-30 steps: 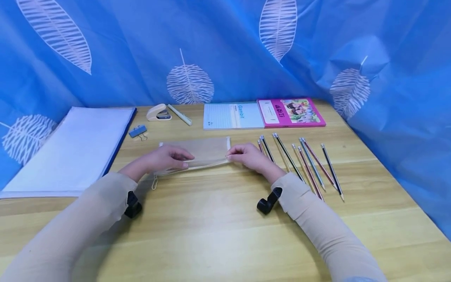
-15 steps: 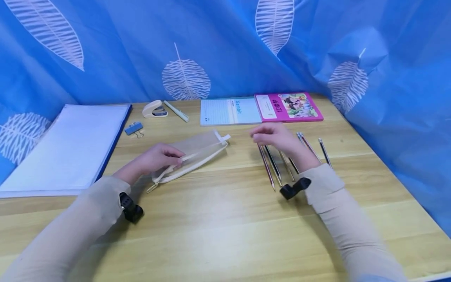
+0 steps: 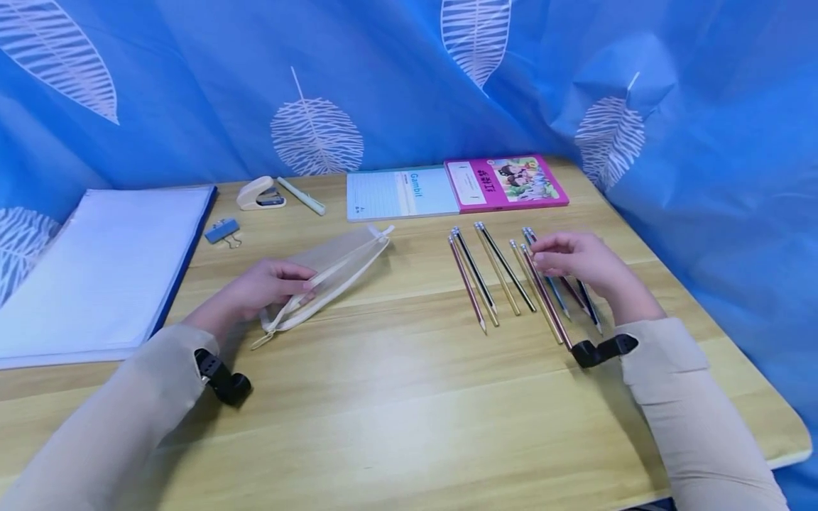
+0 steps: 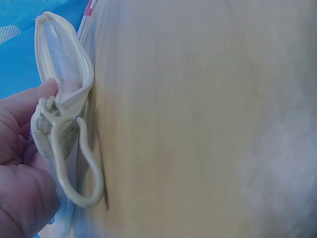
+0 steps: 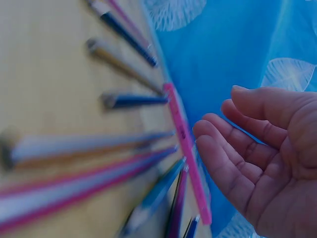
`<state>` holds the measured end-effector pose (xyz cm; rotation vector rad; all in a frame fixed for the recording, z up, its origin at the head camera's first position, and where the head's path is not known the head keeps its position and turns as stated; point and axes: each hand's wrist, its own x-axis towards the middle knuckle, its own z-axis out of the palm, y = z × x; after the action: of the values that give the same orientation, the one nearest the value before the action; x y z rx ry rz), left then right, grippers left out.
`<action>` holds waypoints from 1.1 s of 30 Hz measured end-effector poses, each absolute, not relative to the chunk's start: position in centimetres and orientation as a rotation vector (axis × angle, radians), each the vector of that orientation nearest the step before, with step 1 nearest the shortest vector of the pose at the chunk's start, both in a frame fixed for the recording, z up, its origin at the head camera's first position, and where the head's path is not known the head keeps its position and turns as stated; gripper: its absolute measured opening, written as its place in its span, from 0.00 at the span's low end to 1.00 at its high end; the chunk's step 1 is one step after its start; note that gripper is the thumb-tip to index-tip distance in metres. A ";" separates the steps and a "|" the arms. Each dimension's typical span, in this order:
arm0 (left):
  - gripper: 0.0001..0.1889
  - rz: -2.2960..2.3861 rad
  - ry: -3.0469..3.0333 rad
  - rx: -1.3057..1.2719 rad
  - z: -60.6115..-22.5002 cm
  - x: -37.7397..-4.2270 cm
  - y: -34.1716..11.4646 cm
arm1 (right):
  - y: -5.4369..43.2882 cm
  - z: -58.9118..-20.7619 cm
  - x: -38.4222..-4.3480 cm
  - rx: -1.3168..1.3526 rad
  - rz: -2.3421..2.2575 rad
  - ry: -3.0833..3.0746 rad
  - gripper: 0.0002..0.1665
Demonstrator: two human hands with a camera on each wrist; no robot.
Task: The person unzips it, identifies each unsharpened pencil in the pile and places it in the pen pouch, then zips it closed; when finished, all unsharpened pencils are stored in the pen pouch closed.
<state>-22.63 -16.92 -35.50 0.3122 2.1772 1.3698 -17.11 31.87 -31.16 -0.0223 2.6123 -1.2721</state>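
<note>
My left hand (image 3: 271, 285) pinches one edge of a translucent mesh zip pencil case (image 3: 345, 266), its mouth spread apart on the table's left middle. In the left wrist view the cream zipper rim (image 4: 85, 74) gapes, and a looped pull cord (image 4: 94, 183) hangs from its near end. My right hand (image 3: 575, 259) hovers over the right part of a row of pencils (image 3: 473, 277), covering some of them. Seen from the right wrist, the fingers (image 5: 223, 168) are loosely bent with nothing between them and the pencils lie beside the hand.
Behind the pencils lie a light blue notebook (image 3: 402, 193) and a pink book (image 3: 505, 184). A stapler (image 3: 258, 193), a pale green pen (image 3: 302, 196) and a blue binder clip (image 3: 221, 231) sit at the back left. White paper on a blue folder (image 3: 108, 270) covers the left side.
My right hand has let go of the pencil case and moved right over the pencils. The case's mouth has spread apart and its far end has swung, while my left hand keeps its grip.
</note>
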 end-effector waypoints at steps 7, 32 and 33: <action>0.24 1.392 2.151 0.311 -35.3 -22.5 -17.1 | 32.8 -32.8 -16.2 0.024 -1.129 2.649 0.23; 0.22 1.325 2.266 0.217 -34.5 -22.0 -15.3 | 31.0 -33.3 -18.4 0.023 -0.560 2.887 0.23; 0.21 1.308 2.296 0.219 -34.5 -21.9 -15.0 | 31.0 -33.3 -18.5 0.041 -0.545 2.892 0.22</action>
<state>-21.92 -14.98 -34.49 0.2194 2.2960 1.3075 -18.45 30.95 -33.28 0.0409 2.8921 -0.5449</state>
